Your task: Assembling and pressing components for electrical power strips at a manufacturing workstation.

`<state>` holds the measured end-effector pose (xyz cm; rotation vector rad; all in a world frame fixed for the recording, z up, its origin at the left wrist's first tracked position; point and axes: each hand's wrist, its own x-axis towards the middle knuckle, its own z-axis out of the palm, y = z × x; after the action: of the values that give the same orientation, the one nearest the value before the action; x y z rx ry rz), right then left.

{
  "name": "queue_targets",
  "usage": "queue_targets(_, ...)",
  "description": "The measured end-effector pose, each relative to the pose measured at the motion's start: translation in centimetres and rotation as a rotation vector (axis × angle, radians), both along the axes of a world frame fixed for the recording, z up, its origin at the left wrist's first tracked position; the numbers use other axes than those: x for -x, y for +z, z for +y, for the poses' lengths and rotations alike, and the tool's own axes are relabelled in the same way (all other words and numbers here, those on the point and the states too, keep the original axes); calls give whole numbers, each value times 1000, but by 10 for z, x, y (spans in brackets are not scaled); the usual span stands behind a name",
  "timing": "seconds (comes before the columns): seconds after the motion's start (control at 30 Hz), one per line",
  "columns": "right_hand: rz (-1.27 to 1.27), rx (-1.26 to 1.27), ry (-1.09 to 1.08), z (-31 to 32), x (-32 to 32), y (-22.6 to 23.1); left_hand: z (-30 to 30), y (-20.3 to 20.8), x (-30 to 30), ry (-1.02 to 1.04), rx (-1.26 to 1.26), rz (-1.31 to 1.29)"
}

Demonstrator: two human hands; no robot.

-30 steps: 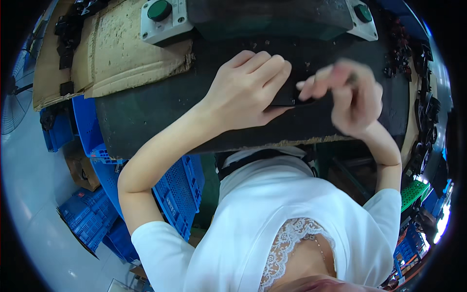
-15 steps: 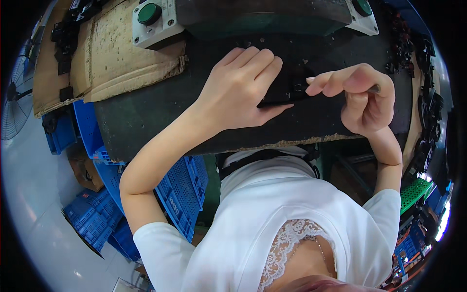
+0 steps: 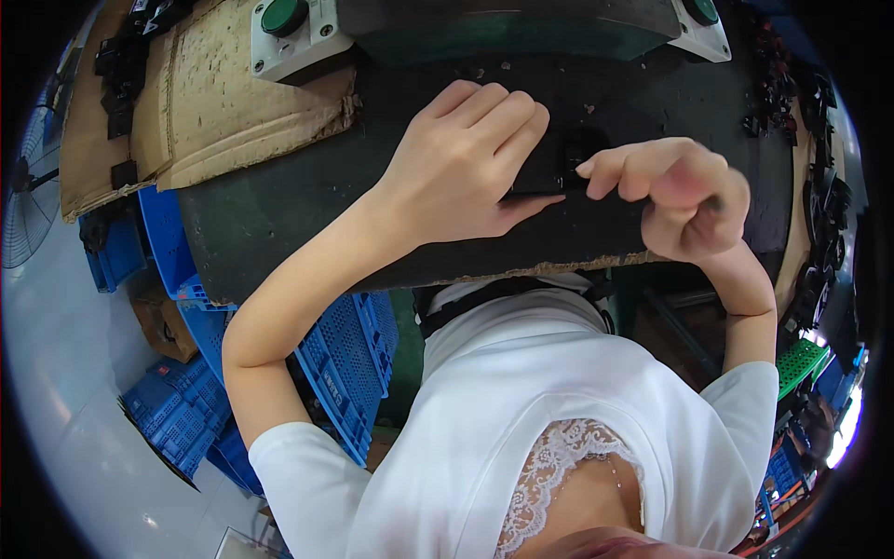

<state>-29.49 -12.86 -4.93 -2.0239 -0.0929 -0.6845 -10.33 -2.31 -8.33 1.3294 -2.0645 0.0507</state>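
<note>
My left hand (image 3: pixel 470 158) is closed around a black part (image 3: pixel 577 154), its thumb lying along the part's near edge. The part looks like dark plastic and hardly stands out from the black tabletop; most of it is hidden by the fingers. My right hand (image 3: pixel 689 196) is curled at the part's right side, its index fingertip at or very near the part. A small dark end shows among the right hand's folded fingers, too little to name.
The black work table (image 3: pixel 279 219) has a ragged near edge. Worn cardboard (image 3: pixel 251 102) lies at the left. Beyond the hands stands a dark machine base (image 3: pixel 503 37) with a green push button (image 3: pixel 283 17). Black parts (image 3: pixel 824 196) line the right; blue crates (image 3: pixel 177 410) stand lower left.
My right hand has shifted slightly left and nearer to me, its fingers curled. My left hand keeps its hold on the black part, barely moved.
</note>
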Motion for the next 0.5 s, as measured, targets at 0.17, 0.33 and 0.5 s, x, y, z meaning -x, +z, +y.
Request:
queue_targets(0.17,-80,-82,-45,3,1,-10,-1,-1,0,-5,-2,8)
queue_targets(0.33,-4,-94,-36,2,3,-13,0,-1,-2,-9,12,24)
queue_targets(0.5,-97,-190,-75,2,1,-15,-1,-1,-2,-25,18,24)
